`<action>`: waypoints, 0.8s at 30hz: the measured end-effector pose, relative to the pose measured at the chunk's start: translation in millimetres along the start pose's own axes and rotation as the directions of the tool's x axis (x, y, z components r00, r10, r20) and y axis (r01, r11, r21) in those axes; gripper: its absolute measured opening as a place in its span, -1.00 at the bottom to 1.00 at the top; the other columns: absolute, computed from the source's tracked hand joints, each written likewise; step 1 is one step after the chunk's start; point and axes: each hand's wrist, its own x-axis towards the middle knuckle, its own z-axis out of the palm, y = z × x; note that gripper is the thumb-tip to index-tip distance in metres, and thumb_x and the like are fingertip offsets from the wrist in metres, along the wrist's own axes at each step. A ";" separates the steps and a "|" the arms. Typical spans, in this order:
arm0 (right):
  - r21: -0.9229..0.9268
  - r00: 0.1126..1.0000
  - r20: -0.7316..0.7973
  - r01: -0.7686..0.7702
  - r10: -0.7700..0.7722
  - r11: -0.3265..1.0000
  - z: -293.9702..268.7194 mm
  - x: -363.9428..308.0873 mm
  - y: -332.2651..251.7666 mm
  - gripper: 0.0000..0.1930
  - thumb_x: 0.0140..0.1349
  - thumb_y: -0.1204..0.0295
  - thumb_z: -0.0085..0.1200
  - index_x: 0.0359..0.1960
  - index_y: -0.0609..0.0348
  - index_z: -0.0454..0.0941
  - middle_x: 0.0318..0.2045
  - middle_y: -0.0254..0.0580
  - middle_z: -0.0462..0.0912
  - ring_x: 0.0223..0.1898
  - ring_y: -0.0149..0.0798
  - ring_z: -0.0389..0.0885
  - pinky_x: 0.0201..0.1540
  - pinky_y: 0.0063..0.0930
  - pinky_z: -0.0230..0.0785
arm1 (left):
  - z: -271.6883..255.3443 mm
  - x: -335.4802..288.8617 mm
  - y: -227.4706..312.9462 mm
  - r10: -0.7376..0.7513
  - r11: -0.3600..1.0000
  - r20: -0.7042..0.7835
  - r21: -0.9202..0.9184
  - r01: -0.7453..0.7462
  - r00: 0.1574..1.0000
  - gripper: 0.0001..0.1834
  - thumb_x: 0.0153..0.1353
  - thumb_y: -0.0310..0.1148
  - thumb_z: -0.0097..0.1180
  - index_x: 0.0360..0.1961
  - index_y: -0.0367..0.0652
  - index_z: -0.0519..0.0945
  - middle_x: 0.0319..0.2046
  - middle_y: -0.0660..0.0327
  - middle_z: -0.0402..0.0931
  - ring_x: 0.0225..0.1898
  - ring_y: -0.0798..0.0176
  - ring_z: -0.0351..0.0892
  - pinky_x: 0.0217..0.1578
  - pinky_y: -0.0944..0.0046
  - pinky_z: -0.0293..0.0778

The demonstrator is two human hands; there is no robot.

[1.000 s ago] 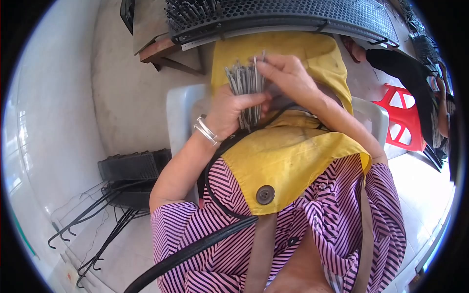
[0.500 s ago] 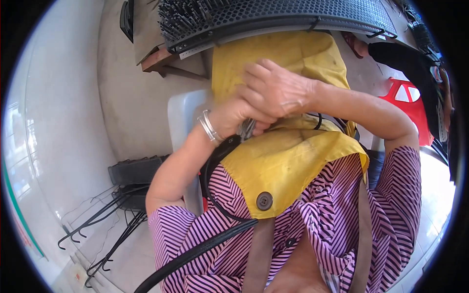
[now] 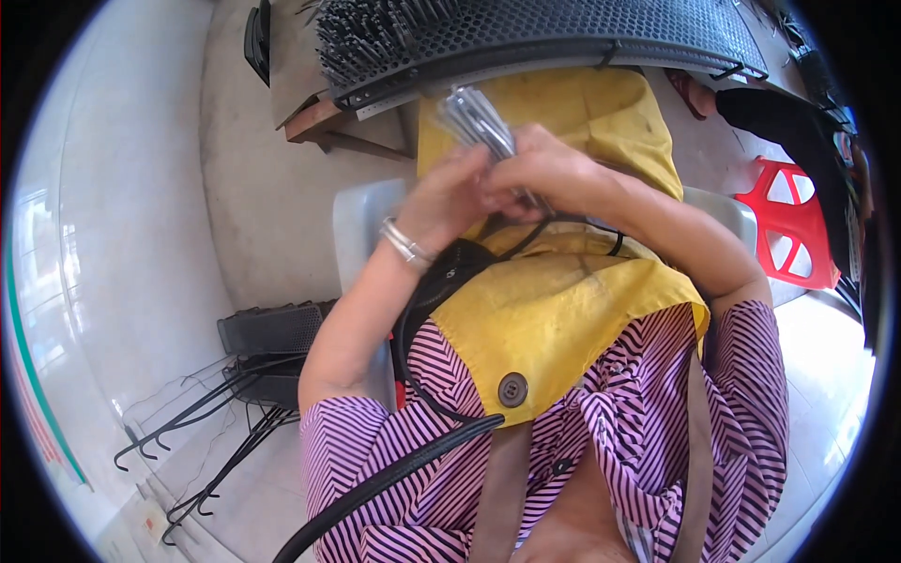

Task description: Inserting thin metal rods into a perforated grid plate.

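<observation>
A bundle of slim silvery-grey rods [image 3: 477, 117] slants up from between my hands, over the lap of a yellow apron [image 3: 554, 291]. My right hand [image 3: 547, 174] is closed round its lower part. From the other side my left hand [image 3: 452, 190], with silvery bangles at the wrist, presses its closed fingers against the same bundle. Motion blurs the fingers and the rods' upper ends, so the kind of rod is not clear. Some lower ends poke out beneath the hands.
Ahead stands a black perforated rack [image 3: 563, 33], with many dark thin pieces [image 3: 375, 38] upright at its left. A wooden table corner [image 3: 314, 122] sits below it. Black trays and hooked rods [image 3: 272, 342] lie left. At right are a red stool [image 3: 793, 220] and another person's dark-clad leg [image 3: 774, 113].
The rod bundle, mostly hidden under my hands before, now sticks up above them toward the rack. My right hand has turned and lowered beside my left.
</observation>
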 end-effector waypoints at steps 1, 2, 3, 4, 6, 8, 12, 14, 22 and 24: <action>0.060 0.995 -0.035 -0.095 0.097 0.994 6.4 4.5 1.6 -0.89 -0.17 0.54 0.03 -0.60 0.31 0.39 -0.78 -0.16 0.41 -0.82 -0.41 0.35 -0.83 -0.60 0.19 | 8.8 4.8 1.1 0.016 1.000 -0.057 0.016 -0.015 0.998 -0.50 0.13 -0.19 -0.07 0.05 -0.21 0.21 -0.01 0.03 0.27 -0.03 0.10 0.33 -0.07 0.12 0.32; 0.052 0.995 -0.031 -0.096 0.098 0.994 10.1 5.9 1.9 -0.89 -0.17 0.54 0.03 -0.60 0.31 0.39 -0.78 -0.16 0.41 -0.82 -0.41 0.35 -0.83 -0.60 0.19 | 13.8 8.8 1.1 0.033 0.999 -0.113 0.031 -0.030 0.993 -0.53 0.12 -0.26 -0.07 0.04 -0.23 0.24 -0.02 0.01 0.28 -0.02 0.13 0.33 -0.11 0.17 0.36; 0.062 0.989 -0.029 -0.143 0.145 0.988 13.3 6.9 2.1 -0.88 -0.14 0.56 0.01 -0.52 0.34 0.38 -0.74 -0.15 0.42 -0.78 -0.38 0.38 -0.81 -0.59 0.19 | 10.1 12.7 -1.3 0.040 0.998 -0.177 0.058 -0.031 0.983 -0.59 0.10 -0.32 -0.05 -0.01 -0.23 0.31 -0.10 0.04 0.35 -0.09 0.15 0.38 -0.17 0.26 0.40; 0.074 0.981 -0.026 -0.191 0.194 0.979 16.2 6.6 3.1 -0.85 -0.11 0.59 -0.01 -0.45 0.37 0.37 -0.71 -0.14 0.43 -0.75 -0.35 0.41 -0.79 -0.58 0.20 | 8.8 10.6 -0.6 0.045 0.998 -0.179 0.054 -0.036 0.983 -0.59 0.10 -0.32 -0.05 -0.01 -0.23 0.31 -0.10 0.04 0.35 -0.09 0.15 0.38 -0.17 0.26 0.40; 0.051 0.984 0.021 -0.178 0.178 0.983 15.6 1.6 -1.7 -0.83 -0.10 0.55 0.04 -0.46 0.39 0.38 -0.67 -0.08 0.47 -0.72 -0.30 0.46 -0.75 -0.55 0.31 | 5.5 5.0 1.7 -0.145 0.988 -0.249 -0.094 0.125 0.958 -0.66 0.10 -0.36 -0.06 -0.08 -0.24 0.38 -0.17 0.04 0.40 -0.16 0.16 0.43 -0.16 0.30 0.39; 0.048 0.969 0.018 -0.248 0.247 0.968 14.1 -0.6 2.3 -0.77 -0.07 0.45 0.11 -0.46 0.40 0.43 -0.62 -0.03 0.52 -0.62 -0.28 0.53 -0.58 -0.52 0.44 | -5.4 5.4 0.3 -0.112 0.988 -0.193 -0.128 0.088 0.975 -0.69 0.08 -0.41 -0.04 -0.12 -0.28 0.40 -0.24 0.05 0.43 -0.22 0.17 0.46 -0.18 0.25 0.41; -0.121 0.972 -0.077 -0.231 0.223 0.965 0.8 -13.6 -1.2 -0.69 -0.03 0.35 0.14 -0.37 0.41 0.47 -0.52 0.00 0.56 -0.51 -0.29 0.56 -0.39 -0.53 0.47 | -4.1 0.9 11.4 0.126 0.966 -0.388 -0.164 -0.202 0.913 -0.81 0.06 -0.44 0.00 -0.30 -0.31 0.46 -0.34 0.06 0.46 -0.33 0.18 0.50 -0.28 0.13 0.47; -0.344 0.985 -0.165 -0.013 -0.047 0.939 -8.1 -20.2 -5.1 -0.59 0.00 0.32 0.12 -0.21 0.43 0.43 -0.44 -0.02 0.56 -0.43 -0.32 0.55 -0.32 -0.55 0.45 | -10.1 -6.5 17.1 0.077 0.984 -0.351 -0.126 -0.128 0.933 -0.86 0.06 -0.44 0.00 -0.37 -0.29 0.46 -0.38 0.06 0.48 -0.34 0.18 0.51 -0.25 0.12 0.47; -0.170 0.984 -0.015 0.174 -0.179 0.970 0.5 -22.4 9.5 -0.82 0.09 0.43 0.04 -0.44 0.37 0.48 -0.69 -0.27 0.49 -0.73 -0.52 0.39 -0.67 -0.71 0.26 | 39.0 -26.7 -14.6 0.018 0.976 -0.299 0.214 0.048 0.954 -0.77 -0.06 -0.59 0.10 -0.30 -0.28 0.48 -0.48 0.11 0.52 -0.47 0.23 0.54 -0.37 0.30 0.50; -0.107 0.989 -0.044 0.136 -0.141 0.985 -1.6 -27.6 10.5 -0.85 0.07 0.48 0.04 -0.41 0.35 0.48 -0.62 -0.29 0.51 -0.67 -0.52 0.40 -0.62 -0.72 0.28 | 41.2 -27.1 -15.7 0.002 0.979 -0.310 0.195 0.062 0.951 -0.76 -0.07 -0.61 0.10 -0.29 -0.27 0.49 -0.47 0.11 0.53 -0.46 0.26 0.54 -0.38 0.33 0.50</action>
